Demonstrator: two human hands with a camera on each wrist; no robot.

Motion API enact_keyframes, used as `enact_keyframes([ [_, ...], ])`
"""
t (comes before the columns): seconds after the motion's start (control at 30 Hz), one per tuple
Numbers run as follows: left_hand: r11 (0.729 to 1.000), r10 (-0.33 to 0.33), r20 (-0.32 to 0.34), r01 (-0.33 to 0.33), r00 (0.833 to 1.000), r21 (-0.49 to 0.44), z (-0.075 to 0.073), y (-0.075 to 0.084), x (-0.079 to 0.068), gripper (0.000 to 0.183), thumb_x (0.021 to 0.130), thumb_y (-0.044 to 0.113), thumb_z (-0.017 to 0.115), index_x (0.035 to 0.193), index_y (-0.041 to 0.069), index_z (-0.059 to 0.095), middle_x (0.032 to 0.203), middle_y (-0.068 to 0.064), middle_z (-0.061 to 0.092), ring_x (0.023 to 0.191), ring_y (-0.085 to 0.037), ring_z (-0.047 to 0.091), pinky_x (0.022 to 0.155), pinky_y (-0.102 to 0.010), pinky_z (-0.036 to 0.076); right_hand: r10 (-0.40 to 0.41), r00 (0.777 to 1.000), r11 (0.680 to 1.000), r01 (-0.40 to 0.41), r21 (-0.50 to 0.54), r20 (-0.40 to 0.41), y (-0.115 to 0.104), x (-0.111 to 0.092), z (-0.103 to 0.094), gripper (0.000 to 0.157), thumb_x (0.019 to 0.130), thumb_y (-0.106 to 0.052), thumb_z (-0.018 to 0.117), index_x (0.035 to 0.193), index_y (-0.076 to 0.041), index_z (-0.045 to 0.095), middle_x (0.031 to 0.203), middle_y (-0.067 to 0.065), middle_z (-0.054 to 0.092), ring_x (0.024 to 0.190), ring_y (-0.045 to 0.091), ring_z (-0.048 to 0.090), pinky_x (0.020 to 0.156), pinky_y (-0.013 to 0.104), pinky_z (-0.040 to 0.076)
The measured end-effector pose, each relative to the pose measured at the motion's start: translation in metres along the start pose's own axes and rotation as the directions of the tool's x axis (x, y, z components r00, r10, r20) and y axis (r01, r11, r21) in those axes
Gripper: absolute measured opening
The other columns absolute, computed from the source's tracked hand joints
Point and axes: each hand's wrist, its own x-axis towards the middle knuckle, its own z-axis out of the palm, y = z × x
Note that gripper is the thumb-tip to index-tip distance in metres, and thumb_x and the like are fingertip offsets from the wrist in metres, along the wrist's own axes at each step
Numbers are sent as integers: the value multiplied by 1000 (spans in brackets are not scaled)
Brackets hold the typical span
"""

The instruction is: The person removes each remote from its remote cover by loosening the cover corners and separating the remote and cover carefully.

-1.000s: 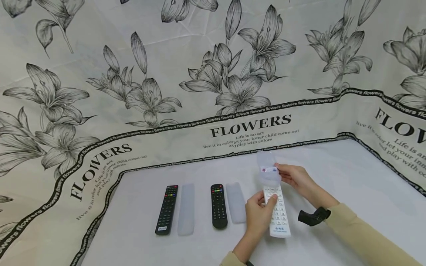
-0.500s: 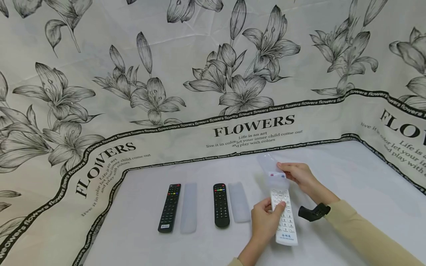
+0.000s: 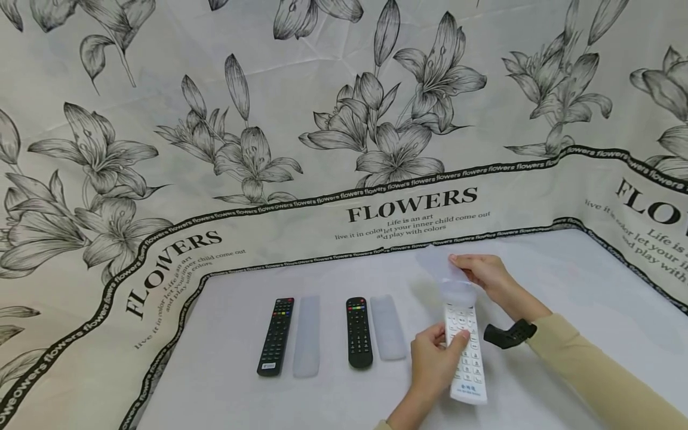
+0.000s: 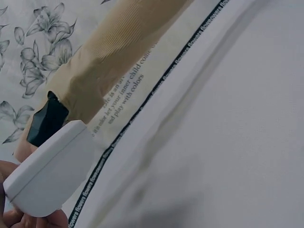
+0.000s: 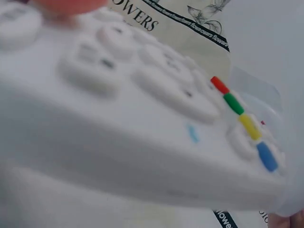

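My left hand point(image 3: 435, 361) grips a white remote control point(image 3: 469, 382), thumb across its buttons and fingers at its left side. A translucent plastic sleeve point(image 3: 457, 292) covers the remote's top end, its far part reaching beyond it. The thumb and fingers of my right hand point(image 3: 486, 283) pinch the sleeve's right edge. From the right wrist, red, green, yellow and blue buttons point(image 5: 249, 126) show close to the sleeve point(image 5: 259, 95). The remote's smooth end point(image 4: 52, 171) appears in the left wrist view, fingers curled below it.
To the left lie two black remotes point(image 3: 276, 337), the second black remote point(image 3: 359, 334) nearer my left hand. A clear sleeve point(image 3: 307, 337) and another clear sleeve point(image 3: 388, 328) lie to their right. Behind the white table point(image 3: 215, 382) hangs a flower-printed cloth point(image 3: 279, 230).
Both hands have shifted a little right with the white remote and its sleeve. The red and blue spots at its top end, seen earlier, no longer show in the head view.
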Motion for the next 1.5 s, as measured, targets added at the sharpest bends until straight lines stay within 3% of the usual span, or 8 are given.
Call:
enact_keyframes([
  [0.17, 999, 40, 0, -40, 999, 36, -5, 1, 5, 18, 79, 16, 75, 93, 4, 73, 73, -1, 71, 53, 5, 53, 46, -13, 45, -19, 993, 1000, 18, 2, 114, 1, -1, -2, 39, 93, -36, 61, 120, -8, 61, 84, -21, 64, 80, -4, 60, 73, 16, 51],
  [0.33, 999, 25, 29, -26, 999, 39, -11, -1, 10, 20, 79, 15, 75, 96, 4, 74, 76, -1, 72, 52, 4, 52, 47, -11, 44, 16, 956, 1000, -21, 13, 294, -2, 2, 1, 50, 96, -38, 54, 129, 0, 45, 93, -9, 61, 85, 4, 61, 75, 22, 53],
  [0.5, 999, 11, 44, -13, 999, 43, -12, -1, 11, 21, 78, 15, 75, 97, 5, 74, 77, 0, 72, 52, 5, 52, 47, -11, 44, 1, 980, 999, 6, -35, 197, -3, 4, 8, 23, 91, -32, 64, 106, -16, 68, 89, -13, 61, 84, 3, 57, 73, 22, 51],
  [0.6, 998, 31, 15, -31, 999, 48, -12, -2, 10, 19, 78, 15, 75, 94, 4, 74, 75, 0, 71, 51, 5, 50, 46, -12, 43, -8, 988, 1000, 12, -22, 152, -3, 6, 10, 5, 89, -30, 66, 85, -29, 69, 84, -15, 62, 81, 2, 57, 71, 21, 51],
  [0.9, 999, 8, -20, -8, 1000, 36, -7, -6, 3, 17, 77, 15, 76, 92, 6, 74, 71, 7, 67, 51, 4, 48, 45, -13, 41, -3, 983, 999, -3, 33, 184, -4, 10, 5, 11, 93, -35, 61, 94, -25, 66, 90, -16, 60, 87, 1, 56, 76, 19, 49],
  [1.2, 999, 25, -64, -23, 998, 43, -11, -7, 10, 21, 78, 17, 77, 96, 5, 74, 75, 2, 71, 55, 4, 50, 47, -14, 42, 4, 972, 1000, -2, -9, 234, 0, 4, 4, 10, 95, -32, 59, 96, -26, 67, 83, -16, 61, 74, 1, 51, 65, 17, 45],
  [1.4, 999, 13, -38, -12, 999, 30, -10, -9, 9, 22, 79, 16, 76, 98, 4, 73, 78, 0, 72, 58, 4, 52, 48, -14, 44, -5, 989, 995, 20, -102, 149, 2, 5, 5, 49, 91, -35, 64, 126, 0, 60, 84, -20, 62, 80, 0, 53, 72, 19, 46],
  [1.5, 1000, -21, -17, 22, 1000, 22, -8, -10, 8, 23, 79, 15, 76, 99, 4, 73, 78, 1, 71, 58, 3, 54, 49, -14, 46, -3, 989, 994, 19, -105, 151, 3, 6, 4, 51, 91, -35, 64, 128, 1, 58, 83, -20, 62, 79, 1, 52, 70, 19, 45],
])
